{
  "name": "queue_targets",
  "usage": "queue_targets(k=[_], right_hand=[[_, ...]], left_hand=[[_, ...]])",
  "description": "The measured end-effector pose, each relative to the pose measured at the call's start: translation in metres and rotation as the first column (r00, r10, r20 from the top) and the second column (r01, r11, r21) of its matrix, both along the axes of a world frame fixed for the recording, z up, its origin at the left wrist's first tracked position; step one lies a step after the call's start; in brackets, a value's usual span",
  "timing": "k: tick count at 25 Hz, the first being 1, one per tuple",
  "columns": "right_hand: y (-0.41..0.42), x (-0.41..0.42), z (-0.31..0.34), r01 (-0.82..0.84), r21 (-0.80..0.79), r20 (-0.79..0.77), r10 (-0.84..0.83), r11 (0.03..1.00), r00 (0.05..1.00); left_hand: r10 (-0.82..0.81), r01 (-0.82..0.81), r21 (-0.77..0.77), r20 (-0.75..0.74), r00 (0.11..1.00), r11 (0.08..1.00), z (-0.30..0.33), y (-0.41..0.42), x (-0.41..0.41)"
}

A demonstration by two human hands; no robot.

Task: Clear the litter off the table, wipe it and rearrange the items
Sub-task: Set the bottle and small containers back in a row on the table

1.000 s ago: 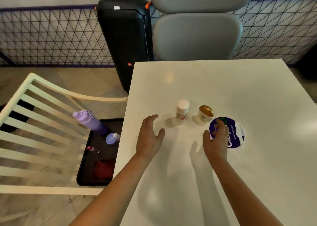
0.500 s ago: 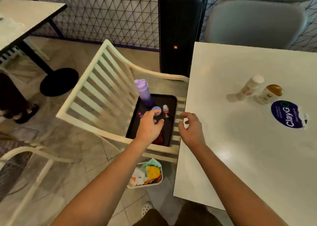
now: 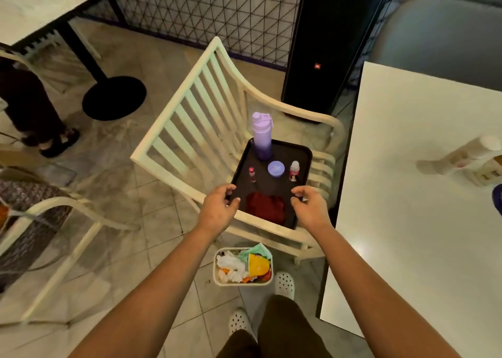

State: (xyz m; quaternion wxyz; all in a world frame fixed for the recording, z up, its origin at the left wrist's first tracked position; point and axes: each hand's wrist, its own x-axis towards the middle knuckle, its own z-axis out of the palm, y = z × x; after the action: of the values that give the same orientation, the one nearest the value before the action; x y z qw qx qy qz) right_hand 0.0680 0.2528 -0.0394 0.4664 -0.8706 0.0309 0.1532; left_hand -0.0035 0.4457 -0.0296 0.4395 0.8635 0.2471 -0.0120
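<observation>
Judging by the scene, the rearranging step is in hand: both hands reach for the black tray [image 3: 304,151] that sits on the slatted cream chair [image 3: 190,118], left of the white tabletop [image 3: 407,194]. The left hand [image 3: 217,208] and right hand [image 3: 309,208] hover at the tray's near corners, fingers curled and slightly spread, gripping nothing that I can see. Next comes a level two-handed lift, since the tall, smooth purple bottle [image 3: 262,137] could topple. The tray also carries a round lilac tub [image 3: 276,168], two small vials and a soft, crumpled red cloth [image 3: 264,207]. A litter-filled basket [image 3: 242,266] stands on the tiled floor.
</observation>
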Motion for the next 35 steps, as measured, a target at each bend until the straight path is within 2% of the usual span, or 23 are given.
queue_targets(k=[4, 8, 10, 13, 18, 21, 25, 28, 32, 35], right_hand=[[0.011, 0.04, -0.017, 0.077, -0.012, -0.059, -0.078, 0.997, 0.995], [0.017, 0.102, -0.051, 0.162, -0.042, -0.039, -0.164, 0.986, 0.986], [0.021, 0.13, -0.079, 0.216, -0.062, -0.018, -0.218, 0.974, 0.976], [0.024, 0.168, -0.13, 0.205, -0.144, 0.012, -0.205, 0.968, 0.979], [0.022, 0.186, -0.211, 0.249, -0.202, -0.033, -0.26, 0.947, 0.965], [0.028, 0.198, -0.246, 0.251, -0.176, 0.0, -0.255, 0.952, 0.967], [0.032, 0.216, -0.278, 0.258, -0.086, -0.046, -0.262, 0.962, 0.964], [0.028, 0.222, -0.294, 0.211, -0.058, -0.086, -0.216, 0.976, 0.973], [0.027, 0.229, -0.298, 0.189, -0.055, -0.071, -0.193, 0.98, 0.979], [0.032, 0.219, -0.283, 0.209, -0.063, -0.037, -0.211, 0.976, 0.977]], left_hand=[[0.054, -0.056, -0.035, -0.061, 0.997, 0.998, -0.027, 0.016, 0.024], [0.075, -0.079, -0.044, -0.079, 0.994, 0.996, -0.065, 0.023, 0.084], [0.079, -0.081, -0.022, -0.099, 0.992, 0.996, -0.094, 0.025, 0.117], [0.064, -0.067, -0.02, -0.123, 0.99, 0.998, -0.139, 0.028, 0.165], [0.0, -0.001, -0.004, -0.154, 0.988, 1.0, -0.212, 0.025, 0.201], [-0.029, 0.029, -0.008, -0.151, 0.988, 1.0, -0.252, 0.028, 0.214], [0.008, -0.007, 0.009, -0.142, 0.99, 1.0, -0.285, 0.028, 0.227], [0.029, -0.028, 0.005, -0.201, 0.979, 1.0, -0.304, 0.025, 0.236], [0.149, -0.155, -0.008, -0.235, 0.961, 0.988, -0.31, 0.023, 0.242], [0.198, -0.211, -0.07, -0.153, 0.968, 0.975, -0.289, 0.019, 0.234]])
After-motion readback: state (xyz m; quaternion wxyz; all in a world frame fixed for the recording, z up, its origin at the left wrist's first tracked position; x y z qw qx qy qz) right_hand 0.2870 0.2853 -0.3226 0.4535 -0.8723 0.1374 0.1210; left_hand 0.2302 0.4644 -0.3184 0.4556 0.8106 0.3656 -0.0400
